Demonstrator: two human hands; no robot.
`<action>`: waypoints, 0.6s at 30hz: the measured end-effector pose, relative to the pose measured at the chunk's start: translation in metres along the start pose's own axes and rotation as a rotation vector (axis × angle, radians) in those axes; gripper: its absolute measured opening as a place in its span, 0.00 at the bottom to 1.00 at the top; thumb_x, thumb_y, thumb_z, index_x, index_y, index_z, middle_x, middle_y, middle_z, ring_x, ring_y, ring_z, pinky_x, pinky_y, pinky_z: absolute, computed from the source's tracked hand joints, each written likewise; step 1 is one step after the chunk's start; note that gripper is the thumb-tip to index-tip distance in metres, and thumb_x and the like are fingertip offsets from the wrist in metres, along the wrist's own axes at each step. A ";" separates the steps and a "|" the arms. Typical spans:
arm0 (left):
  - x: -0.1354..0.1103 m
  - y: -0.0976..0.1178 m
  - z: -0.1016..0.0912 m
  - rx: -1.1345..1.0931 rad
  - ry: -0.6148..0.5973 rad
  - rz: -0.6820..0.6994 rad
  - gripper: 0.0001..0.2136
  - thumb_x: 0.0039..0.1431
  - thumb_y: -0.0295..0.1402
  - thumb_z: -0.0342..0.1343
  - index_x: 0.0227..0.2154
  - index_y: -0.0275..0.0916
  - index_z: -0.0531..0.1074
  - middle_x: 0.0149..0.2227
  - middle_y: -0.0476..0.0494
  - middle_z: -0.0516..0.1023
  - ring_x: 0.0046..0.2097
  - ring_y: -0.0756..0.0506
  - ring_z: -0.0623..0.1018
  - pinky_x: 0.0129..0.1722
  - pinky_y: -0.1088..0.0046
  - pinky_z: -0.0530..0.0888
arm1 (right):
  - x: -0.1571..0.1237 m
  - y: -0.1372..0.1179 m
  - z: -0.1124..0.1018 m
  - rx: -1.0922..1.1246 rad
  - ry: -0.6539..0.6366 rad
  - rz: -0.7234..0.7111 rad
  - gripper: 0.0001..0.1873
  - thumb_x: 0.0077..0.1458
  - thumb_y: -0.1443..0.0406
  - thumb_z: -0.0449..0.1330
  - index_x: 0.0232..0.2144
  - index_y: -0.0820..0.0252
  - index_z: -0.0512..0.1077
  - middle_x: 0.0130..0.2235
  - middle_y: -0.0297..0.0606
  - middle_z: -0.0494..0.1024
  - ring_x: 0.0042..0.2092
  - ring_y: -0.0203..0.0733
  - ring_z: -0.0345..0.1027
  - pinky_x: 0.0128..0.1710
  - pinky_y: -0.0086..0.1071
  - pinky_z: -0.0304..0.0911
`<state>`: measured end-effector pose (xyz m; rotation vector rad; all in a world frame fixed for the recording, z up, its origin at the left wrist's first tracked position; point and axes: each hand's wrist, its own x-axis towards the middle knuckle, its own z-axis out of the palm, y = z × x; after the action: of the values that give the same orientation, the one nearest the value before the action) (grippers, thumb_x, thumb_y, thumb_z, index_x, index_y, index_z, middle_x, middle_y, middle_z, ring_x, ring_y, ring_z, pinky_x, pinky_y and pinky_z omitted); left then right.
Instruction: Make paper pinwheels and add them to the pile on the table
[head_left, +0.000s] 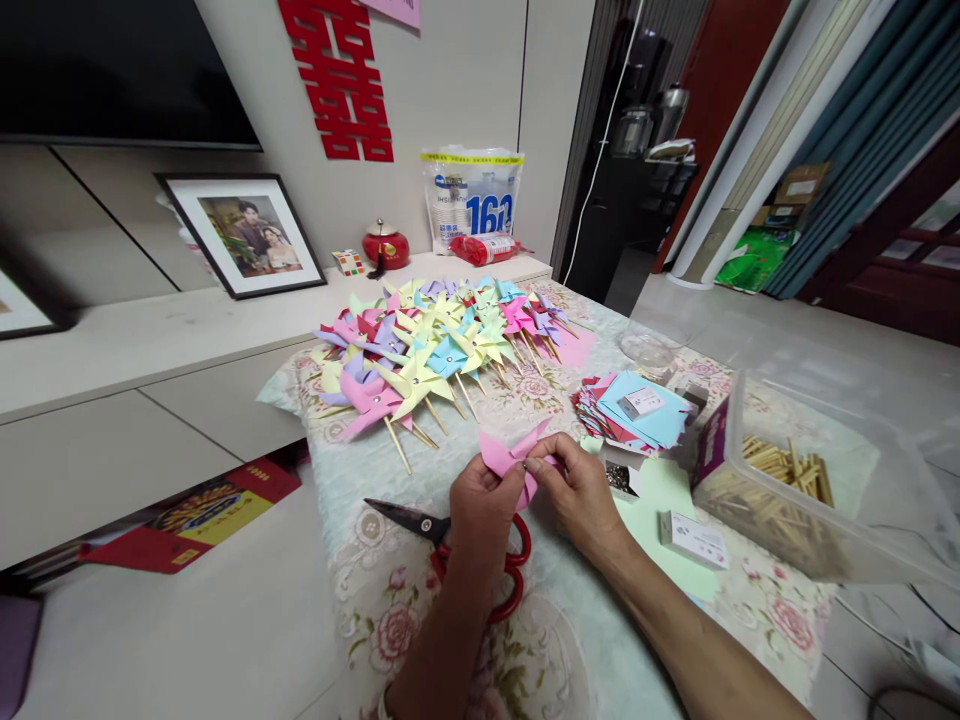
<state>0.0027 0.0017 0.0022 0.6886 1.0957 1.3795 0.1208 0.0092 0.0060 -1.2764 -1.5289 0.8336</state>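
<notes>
On the far side, a clear plastic bag with a yellow top strip [472,205] says 160 in big blue numbers. To its left, a red paper cut-out [341,85] on the pale grey wall [465,80] shows the double-happiness sign.

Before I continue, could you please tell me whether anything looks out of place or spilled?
Nothing looks plainly spilled or damaged. The scissors, partly hidden by the left hand, seem awkwardly close, pointed end exposed. Below the white cabinet, a red-and-yellow package juts out at an angle, looking untidy.
</notes>
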 end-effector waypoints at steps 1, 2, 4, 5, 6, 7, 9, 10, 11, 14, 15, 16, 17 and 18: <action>0.000 0.000 0.000 -0.001 0.004 0.002 0.12 0.43 0.31 0.66 0.34 0.33 0.79 0.31 0.43 0.85 0.32 0.45 0.81 0.36 0.71 0.75 | 0.000 0.000 0.000 0.001 0.002 -0.002 0.06 0.57 0.63 0.59 0.29 0.58 0.70 0.28 0.32 0.72 0.31 0.38 0.63 0.33 0.31 0.57; 0.000 -0.001 0.000 -0.003 0.008 0.004 0.12 0.43 0.31 0.66 0.33 0.33 0.79 0.31 0.43 0.85 0.32 0.45 0.81 0.36 0.71 0.76 | 0.000 0.000 0.001 0.003 0.003 -0.003 0.06 0.57 0.63 0.59 0.29 0.58 0.70 0.28 0.32 0.72 0.31 0.38 0.63 0.33 0.31 0.57; 0.001 -0.001 0.000 -0.012 0.008 0.004 0.12 0.43 0.31 0.66 0.34 0.33 0.79 0.31 0.43 0.85 0.32 0.44 0.82 0.37 0.70 0.76 | 0.000 0.001 0.002 0.008 0.009 -0.006 0.06 0.57 0.63 0.58 0.29 0.58 0.70 0.28 0.32 0.72 0.31 0.39 0.63 0.33 0.31 0.57; 0.001 -0.002 0.000 -0.019 0.007 0.003 0.12 0.44 0.31 0.66 0.34 0.33 0.79 0.31 0.43 0.85 0.32 0.44 0.82 0.38 0.70 0.76 | 0.000 0.001 0.003 0.008 0.013 -0.009 0.06 0.57 0.63 0.58 0.29 0.58 0.70 0.28 0.32 0.72 0.31 0.39 0.63 0.33 0.31 0.57; 0.001 -0.002 0.000 -0.023 0.007 0.003 0.13 0.44 0.31 0.66 0.34 0.33 0.79 0.31 0.43 0.85 0.32 0.44 0.82 0.38 0.70 0.76 | 0.000 0.001 0.003 0.006 0.017 -0.011 0.06 0.57 0.63 0.58 0.29 0.58 0.71 0.28 0.32 0.72 0.31 0.38 0.63 0.33 0.31 0.57; 0.001 -0.003 0.000 -0.023 0.007 0.003 0.13 0.44 0.31 0.66 0.34 0.33 0.79 0.32 0.42 0.85 0.33 0.44 0.82 0.38 0.70 0.76 | 0.000 0.001 0.003 0.002 0.020 -0.012 0.06 0.57 0.63 0.58 0.29 0.58 0.71 0.28 0.32 0.72 0.31 0.38 0.63 0.33 0.31 0.57; 0.001 -0.004 -0.001 -0.011 0.018 0.007 0.13 0.44 0.31 0.66 0.34 0.33 0.79 0.31 0.43 0.85 0.32 0.44 0.81 0.37 0.71 0.76 | -0.001 0.001 0.004 -0.005 0.025 -0.012 0.06 0.57 0.63 0.58 0.29 0.58 0.70 0.27 0.31 0.72 0.30 0.38 0.63 0.32 0.31 0.57; 0.001 -0.005 -0.001 -0.002 0.023 0.009 0.13 0.44 0.32 0.66 0.34 0.33 0.79 0.31 0.43 0.84 0.32 0.45 0.81 0.36 0.71 0.75 | -0.001 0.001 0.004 -0.006 0.029 -0.012 0.06 0.57 0.63 0.58 0.29 0.58 0.70 0.27 0.31 0.72 0.30 0.38 0.62 0.31 0.31 0.57; 0.000 -0.005 -0.001 0.005 0.025 0.011 0.13 0.44 0.32 0.66 0.34 0.33 0.79 0.30 0.43 0.84 0.32 0.45 0.81 0.35 0.71 0.75 | -0.001 0.000 0.004 -0.007 0.032 -0.012 0.06 0.57 0.63 0.58 0.28 0.58 0.70 0.27 0.31 0.72 0.30 0.38 0.62 0.31 0.31 0.56; -0.001 -0.004 -0.001 0.018 0.020 0.014 0.13 0.44 0.32 0.66 0.34 0.33 0.79 0.30 0.44 0.84 0.31 0.45 0.81 0.35 0.71 0.75 | -0.001 0.000 0.003 -0.014 0.034 -0.017 0.06 0.57 0.63 0.58 0.29 0.57 0.70 0.27 0.31 0.72 0.29 0.38 0.63 0.31 0.30 0.57; -0.001 -0.003 -0.001 0.018 0.016 0.015 0.13 0.44 0.32 0.67 0.34 0.33 0.79 0.30 0.44 0.84 0.31 0.45 0.81 0.35 0.71 0.75 | -0.001 -0.001 0.003 -0.016 0.036 -0.020 0.05 0.57 0.63 0.58 0.29 0.57 0.70 0.27 0.31 0.72 0.29 0.38 0.63 0.31 0.30 0.57; -0.001 -0.003 -0.001 0.019 0.015 0.015 0.13 0.44 0.33 0.67 0.34 0.33 0.79 0.30 0.44 0.84 0.31 0.45 0.81 0.36 0.71 0.75 | -0.001 -0.001 0.003 -0.017 0.036 -0.023 0.05 0.57 0.64 0.58 0.29 0.57 0.70 0.27 0.31 0.72 0.29 0.38 0.63 0.31 0.30 0.57; -0.001 -0.002 0.000 0.019 0.017 0.017 0.12 0.44 0.33 0.67 0.34 0.33 0.79 0.30 0.44 0.84 0.31 0.45 0.81 0.36 0.71 0.75 | -0.001 -0.001 0.003 -0.018 0.036 -0.025 0.05 0.57 0.64 0.58 0.29 0.57 0.70 0.27 0.31 0.72 0.30 0.38 0.63 0.31 0.31 0.57; -0.001 -0.002 0.000 0.016 0.020 0.018 0.12 0.44 0.33 0.67 0.34 0.34 0.79 0.30 0.44 0.84 0.31 0.45 0.81 0.36 0.70 0.75 | -0.001 -0.001 0.003 -0.018 0.036 -0.025 0.06 0.57 0.64 0.58 0.28 0.56 0.70 0.27 0.31 0.72 0.30 0.38 0.64 0.31 0.31 0.58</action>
<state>0.0037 0.0000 0.0005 0.6992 1.1197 1.3976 0.1174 0.0085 0.0053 -1.2758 -1.5237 0.7781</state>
